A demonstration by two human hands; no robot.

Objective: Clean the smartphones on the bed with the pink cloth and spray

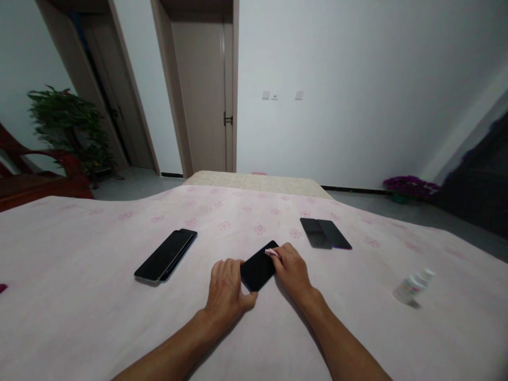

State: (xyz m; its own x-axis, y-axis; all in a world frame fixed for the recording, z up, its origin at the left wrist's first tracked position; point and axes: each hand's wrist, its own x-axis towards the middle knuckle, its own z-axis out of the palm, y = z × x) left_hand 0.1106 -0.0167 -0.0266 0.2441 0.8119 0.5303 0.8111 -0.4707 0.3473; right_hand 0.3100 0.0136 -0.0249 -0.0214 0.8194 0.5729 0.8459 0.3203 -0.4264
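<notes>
A black smartphone [257, 271] lies screen up on the pink flowered tablecloth [238, 338], slanted between my hands. My left hand [227, 286] grips its left edge, with the thumb at the near corner and the fingers along the far side. In my right hand [291, 267] a small pale pink cloth [271, 253] is pinched, resting on the screen near its far right end. Most of that cloth is hidden by the fingers.
Two stacked smartphones [166, 256] lie to the left. Two dark flat phones [325, 234] sit side by side at the back right. A white bottle [413, 286] stands far right. Beyond the table are a wooden chair [59, 169], a green plant [69, 121] and purple flowers [410, 185].
</notes>
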